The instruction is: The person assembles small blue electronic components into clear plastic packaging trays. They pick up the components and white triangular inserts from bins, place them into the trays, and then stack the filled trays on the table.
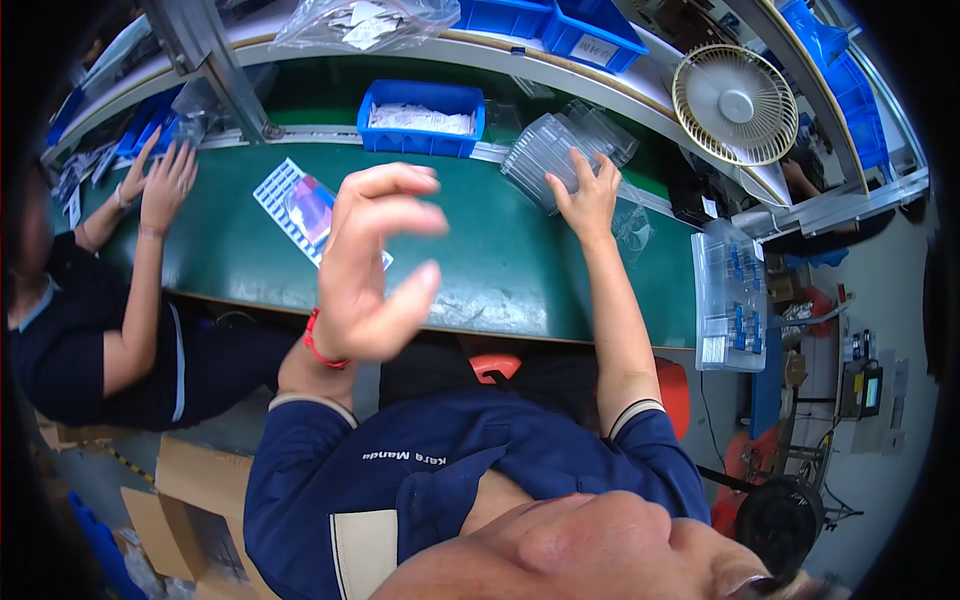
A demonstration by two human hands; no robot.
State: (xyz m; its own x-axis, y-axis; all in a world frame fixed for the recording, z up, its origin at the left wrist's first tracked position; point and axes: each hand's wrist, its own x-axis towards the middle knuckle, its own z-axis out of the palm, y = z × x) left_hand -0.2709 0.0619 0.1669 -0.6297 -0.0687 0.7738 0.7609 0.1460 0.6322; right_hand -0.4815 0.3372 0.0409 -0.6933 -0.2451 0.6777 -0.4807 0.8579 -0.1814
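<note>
A: Began where, working outward from the near edge of the tabletop (490, 255)?

B: With the left hand (358, 268), raised in the air above that edge and blurred. Saw its thumb and fingers parted in a loose curve, with nothing between them.

A: Noted anything close by?

B: Found a blue-and-white gridded sheet (278, 195) to its left, flat and partly hidden by it, with a pink-and-violet film (314, 212) on top. Ran aslant, from the far side down toward the near edge.

A: And farther out?

B: Picked out the right hand (590, 202), stretched toward the far edge, with a crumpled clear bag (632, 232) just to its right.

A: Placed the clear ridged tray (533, 155) where?

B: By the far edge, right of its middle, beneath the right fingertips and reaching out to their left. Judged that closeness the relation to mind, with the left hand well apart.

A: Gripped, or merely touched?

B: Could not tell. Saw fingers spread on it, but no certain pinch. Made out a skewed lie against the far edge; could not settle the long axis, with other clear trays (610, 130) overlapping.

A: Spotted anything beyond?

B: A blue bin (415, 144) at the far edge, left of the tray.
</note>
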